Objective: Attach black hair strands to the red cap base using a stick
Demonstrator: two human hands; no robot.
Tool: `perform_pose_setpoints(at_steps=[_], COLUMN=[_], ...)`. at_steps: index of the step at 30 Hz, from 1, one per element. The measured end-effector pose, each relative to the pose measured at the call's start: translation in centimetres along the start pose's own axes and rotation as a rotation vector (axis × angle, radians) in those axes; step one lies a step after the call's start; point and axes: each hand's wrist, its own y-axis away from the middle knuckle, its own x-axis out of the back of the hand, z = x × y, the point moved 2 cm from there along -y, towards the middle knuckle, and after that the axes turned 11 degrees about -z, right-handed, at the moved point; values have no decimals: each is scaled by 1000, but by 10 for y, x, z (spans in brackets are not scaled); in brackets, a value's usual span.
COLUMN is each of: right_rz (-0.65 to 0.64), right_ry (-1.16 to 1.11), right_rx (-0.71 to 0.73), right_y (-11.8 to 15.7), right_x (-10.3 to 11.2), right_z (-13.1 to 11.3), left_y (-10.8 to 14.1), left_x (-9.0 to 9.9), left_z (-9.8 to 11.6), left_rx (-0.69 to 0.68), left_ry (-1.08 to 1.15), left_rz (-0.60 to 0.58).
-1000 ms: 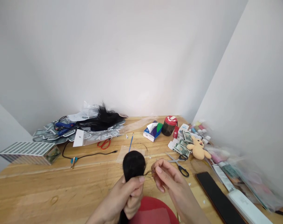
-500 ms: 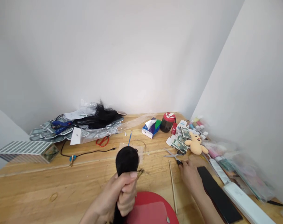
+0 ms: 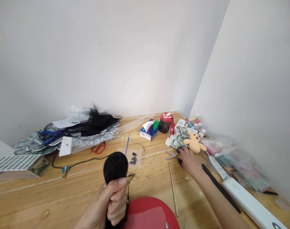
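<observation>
My left hand (image 3: 116, 200) is closed around a rounded black hairpiece (image 3: 115, 167), held upright at the lower middle. Its top is smooth, and a few thin dark strands stick out beside my thumb. At the right, the fingers of my right hand (image 3: 189, 160) are closed on a handle of the black-handled scissors (image 3: 171, 155). The scissors lie on the table with their blades apart, pointing left; my fingers partly cover the handles. A thin wooden stick (image 3: 173, 189) lies just left of my right forearm.
A red round surface (image 3: 147, 206) is at the front. Behind are small black pieces on clear plastic (image 3: 133, 160), a tissue box (image 3: 148, 132), a red-lidded jar (image 3: 166, 123) and a plush toy (image 3: 194, 142). Black hair (image 3: 97, 122) lies back left, near red-handled scissors (image 3: 98, 148).
My right hand has moved farther forward, from the scissors' near handle to the far one. My left hand still holds the black hairpiece. The view has shifted slightly right.
</observation>
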Motion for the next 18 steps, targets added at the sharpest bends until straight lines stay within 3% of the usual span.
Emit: perform_pose_setpoints(at_steps=[5,9,12,16,18], right_rz=[-82,-209,-345,-552,-795], right_ry=[-209,-450,-727,-1075,-1412], right_rx=[0,51,197,372,397], right_y=[-5,12,48,107,130], right_x=[8,25,34,41,42], right_z=[8,3,-25,-84,-109], left_y=[2,4,3,1,-1], left_x=[-1,-2,-4,-4,-2], left_z=[2,3,5,6,6], left_rx=[-38,-70,-101,-129,-140], left_ry=[55,94,115,125,125], left_rz=[-52,-110,-147,-201,-220])
